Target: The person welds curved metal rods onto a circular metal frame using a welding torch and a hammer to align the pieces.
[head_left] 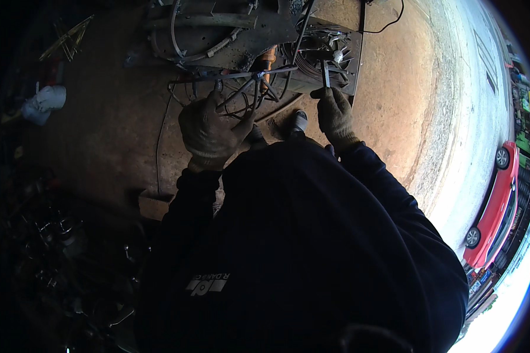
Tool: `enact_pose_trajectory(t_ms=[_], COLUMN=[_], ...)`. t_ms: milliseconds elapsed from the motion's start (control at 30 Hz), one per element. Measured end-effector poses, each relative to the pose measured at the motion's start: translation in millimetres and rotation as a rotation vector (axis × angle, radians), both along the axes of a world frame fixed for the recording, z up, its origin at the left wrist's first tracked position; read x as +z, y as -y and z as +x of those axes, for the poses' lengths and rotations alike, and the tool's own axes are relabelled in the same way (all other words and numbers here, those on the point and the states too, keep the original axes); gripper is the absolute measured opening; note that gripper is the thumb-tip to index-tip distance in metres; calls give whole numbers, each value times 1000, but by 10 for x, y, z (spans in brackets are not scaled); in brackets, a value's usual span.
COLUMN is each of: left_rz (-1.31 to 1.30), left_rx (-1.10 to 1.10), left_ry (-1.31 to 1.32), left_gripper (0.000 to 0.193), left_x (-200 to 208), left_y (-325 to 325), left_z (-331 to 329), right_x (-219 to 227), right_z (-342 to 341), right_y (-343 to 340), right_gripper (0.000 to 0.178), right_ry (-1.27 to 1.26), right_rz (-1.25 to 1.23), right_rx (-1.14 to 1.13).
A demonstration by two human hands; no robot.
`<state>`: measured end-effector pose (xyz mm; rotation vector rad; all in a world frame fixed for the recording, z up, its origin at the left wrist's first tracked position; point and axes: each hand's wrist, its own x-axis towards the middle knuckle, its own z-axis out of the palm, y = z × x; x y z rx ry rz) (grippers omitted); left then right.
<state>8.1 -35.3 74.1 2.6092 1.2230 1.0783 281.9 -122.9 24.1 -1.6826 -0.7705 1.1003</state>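
Note:
Both my hands wear work gloves. My right hand (335, 117) is closed around the flat metal handle of a hammer (326, 75), its head over a pile of metal pieces (312, 50) on the dark work table. My left hand (211, 130) has its thumb spread from the fingers, with its fingertips at a frame of bent metal rods (256, 76). Whether the fingertips touch the rods, I cannot tell. The frame lies along the table's near edge. An orange cylindrical thing (268, 59) stands behind its rods.
Curved rods and a bar lie on the dark metal table (271, 26). A cable (159, 147) runs along the floor to the left, near a whitish bundle (44, 103) and thin rods (68, 41). Dark metal parts crowd the lower left. Outside, a red car (494, 206) stands right.

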Motion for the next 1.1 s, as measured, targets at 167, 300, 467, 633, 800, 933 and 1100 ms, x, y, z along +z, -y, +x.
enact_pose_trajectory(t_ms=[167, 300, 467, 633, 800, 933, 1100], left_rz=[42, 35, -18, -381, -504, -589, -564], left_rx=[-37, -53, 14, 154, 207, 247, 235], left_ry=[99, 46, -155, -392, -427, -508, -547], left_gripper=[85, 91, 91, 86, 89, 92, 96], left_x=[53, 107, 181, -100, -182, -150, -118], left_y=[3, 49, 26, -87, -134, -145, -118], left_z=[65, 27, 45, 58, 127, 142, 147], right_x=[79, 232, 226, 255, 224, 417, 525], right_z=[-81, -106, -79, -116, -156, -178, -322], right_y=[-18, 1, 28, -40, -78, -207, -321], right_gripper=[39, 38, 37, 36, 35, 40, 39], right_ry=[-74, -188, -103, -7, 137, 302, 232], right_rz=[23, -17, 2, -12, 53, 134, 315], right_rx=[-33, -30, 29, 141, 230, 362, 387])
